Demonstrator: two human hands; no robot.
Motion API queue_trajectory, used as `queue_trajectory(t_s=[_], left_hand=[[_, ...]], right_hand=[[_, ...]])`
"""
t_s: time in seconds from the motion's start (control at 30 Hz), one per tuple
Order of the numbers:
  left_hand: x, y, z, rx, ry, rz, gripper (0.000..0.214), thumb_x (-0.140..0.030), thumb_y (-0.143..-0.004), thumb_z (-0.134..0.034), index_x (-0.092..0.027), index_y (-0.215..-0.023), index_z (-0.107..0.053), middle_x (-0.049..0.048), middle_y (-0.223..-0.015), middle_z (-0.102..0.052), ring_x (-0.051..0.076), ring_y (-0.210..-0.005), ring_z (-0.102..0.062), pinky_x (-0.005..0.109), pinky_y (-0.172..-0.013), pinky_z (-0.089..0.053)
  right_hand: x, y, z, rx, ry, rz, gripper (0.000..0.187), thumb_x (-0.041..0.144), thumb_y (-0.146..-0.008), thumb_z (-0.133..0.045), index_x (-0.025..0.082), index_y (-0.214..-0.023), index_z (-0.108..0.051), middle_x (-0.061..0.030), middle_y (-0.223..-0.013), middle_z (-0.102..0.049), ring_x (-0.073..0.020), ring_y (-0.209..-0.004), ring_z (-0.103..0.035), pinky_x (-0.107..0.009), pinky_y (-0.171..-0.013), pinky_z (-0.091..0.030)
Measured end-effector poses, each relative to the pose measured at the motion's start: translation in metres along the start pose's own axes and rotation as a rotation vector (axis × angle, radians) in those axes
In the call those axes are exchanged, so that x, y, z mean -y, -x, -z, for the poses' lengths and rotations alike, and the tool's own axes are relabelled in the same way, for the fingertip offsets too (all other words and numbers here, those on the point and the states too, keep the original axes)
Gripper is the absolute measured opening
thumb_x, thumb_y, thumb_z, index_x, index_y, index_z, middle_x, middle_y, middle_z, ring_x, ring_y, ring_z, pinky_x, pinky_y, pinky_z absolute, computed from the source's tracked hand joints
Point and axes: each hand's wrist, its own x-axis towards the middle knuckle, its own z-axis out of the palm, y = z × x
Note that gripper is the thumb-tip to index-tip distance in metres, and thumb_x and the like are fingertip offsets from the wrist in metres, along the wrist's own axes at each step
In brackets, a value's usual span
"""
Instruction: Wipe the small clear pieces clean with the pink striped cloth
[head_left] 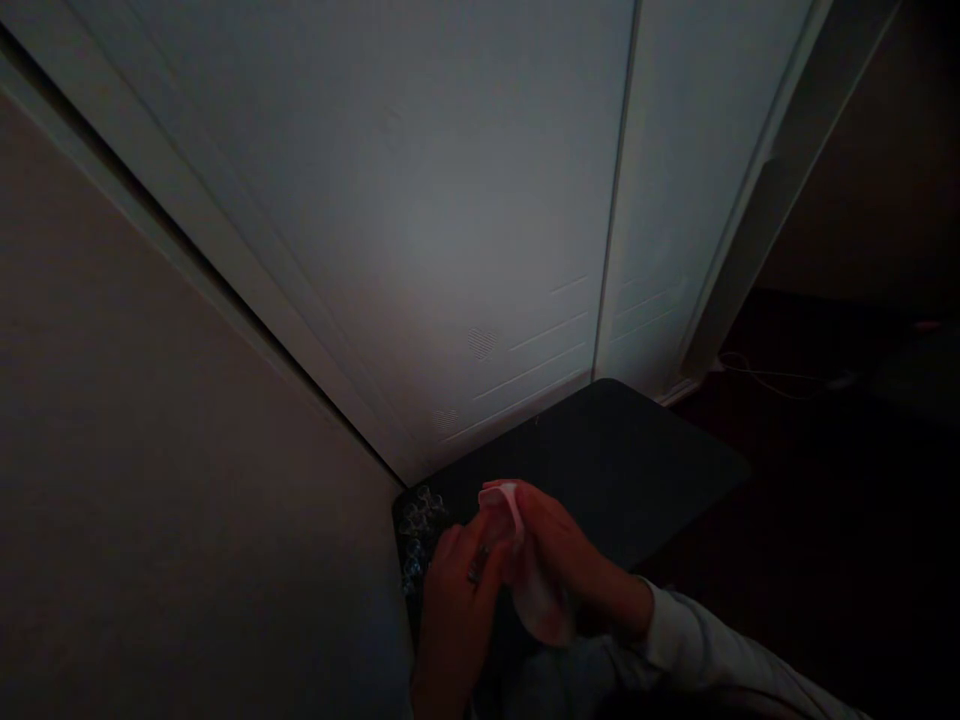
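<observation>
Between my two hands is a small pink and white sock point(536, 600), its opening turned up and its other end hanging down toward my lap. My right hand point(566, 545) grips the far right edge of the opening, thumb and fingers closed on the fabric. On the near side, my left hand point(457, 595) has its fingers at the rim of the opening, closed on the cloth. Something shiny, like a ring, shows by the left fingers. Dim light hides the fingertips.
Below my hands lies a dark table top point(622, 460) with rounded corners. Several clear looped pieces point(422, 512) lie at its left corner. White panels point(450, 200) rise behind it, and a wall point(225, 480) stands at left. A pale cable point(772, 375) runs across the dark floor.
</observation>
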Motion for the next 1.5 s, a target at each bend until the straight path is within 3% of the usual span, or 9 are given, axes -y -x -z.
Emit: queue_trajectory(t_s=[0.33,0.57,0.73,0.9,1.1,1.33,1.5], left_hand=[[-0.009,0.003,-0.003,0.046,0.156,0.158,0.033,-0.032,-0.082,-0.055,-0.019,-0.112,-0.053,-0.0021,-0.071,-0.055,0.014,-0.062,-0.055,0.024,-0.057,-0.042],[-0.014,0.005,-0.002,0.060,0.220,0.171,0.033,-0.031,-0.078,-0.061,-0.020,-0.109,-0.053,-0.0037,-0.069,-0.054,0.013,-0.059,-0.053,0.023,-0.057,-0.041],[-0.004,0.010,-0.006,0.015,0.338,0.131,0.039,-0.027,-0.073,-0.067,-0.021,-0.109,-0.053,0.0004,-0.081,-0.060,0.014,-0.072,-0.057,0.025,-0.067,-0.047],[0.001,0.011,-0.005,0.049,0.508,0.153,0.037,-0.029,-0.076,-0.064,-0.021,-0.109,-0.051,0.0028,-0.089,-0.063,0.016,-0.081,-0.061,0.027,-0.074,-0.049],[-0.001,0.007,0.004,0.042,0.393,0.108,0.021,-0.034,-0.076,-0.063,-0.020,-0.091,-0.059,0.0004,-0.078,-0.063,0.016,-0.074,-0.059,0.026,-0.070,-0.046],[-0.007,0.006,0.005,-0.033,0.439,0.233,0.025,-0.042,-0.077,-0.059,-0.020,-0.088,-0.056,-0.0014,-0.067,-0.062,0.015,-0.066,-0.059,0.025,-0.063,-0.045],[-0.008,0.007,0.008,0.010,0.441,0.253,0.023,-0.042,-0.079,-0.056,-0.020,-0.089,-0.054,-0.0024,-0.066,-0.060,0.014,-0.064,-0.056,0.024,-0.060,-0.043]], right_hand=[[-0.008,0.000,0.000,0.113,0.167,0.039,0.043,0.054,-0.089,-0.039,0.017,-0.081,-0.059,0.0003,-0.072,-0.055,-0.0130,-0.065,-0.052,-0.025,-0.061,-0.043],[-0.010,-0.002,0.004,0.062,0.224,0.038,0.040,0.051,-0.090,-0.040,0.018,-0.074,-0.056,0.0017,-0.067,-0.052,-0.0118,-0.060,-0.048,-0.024,-0.056,-0.040],[-0.013,-0.004,0.006,0.000,0.141,0.056,0.042,0.052,-0.090,-0.039,0.018,-0.069,-0.053,0.0022,-0.064,-0.049,-0.0119,-0.059,-0.045,-0.024,-0.056,-0.039],[-0.006,-0.002,0.005,-0.016,0.079,0.057,0.044,0.054,-0.089,-0.040,0.018,-0.066,-0.054,0.0026,-0.061,-0.049,-0.0121,-0.058,-0.044,-0.025,-0.056,-0.037],[-0.003,0.000,0.005,-0.042,0.087,0.078,0.046,0.056,-0.088,-0.040,0.018,-0.066,-0.053,0.0021,-0.061,-0.050,-0.0128,-0.058,-0.045,-0.025,-0.057,-0.039],[0.005,0.010,0.001,0.009,0.173,0.171,0.043,0.052,-0.091,-0.035,0.019,-0.071,-0.054,0.0024,-0.062,-0.048,-0.0123,-0.054,-0.046,-0.025,-0.050,-0.040],[0.009,0.015,-0.003,0.008,0.203,0.213,0.040,0.050,-0.092,-0.035,0.020,-0.074,-0.055,0.0014,-0.065,-0.049,-0.0134,-0.058,-0.048,-0.026,-0.051,-0.042]])
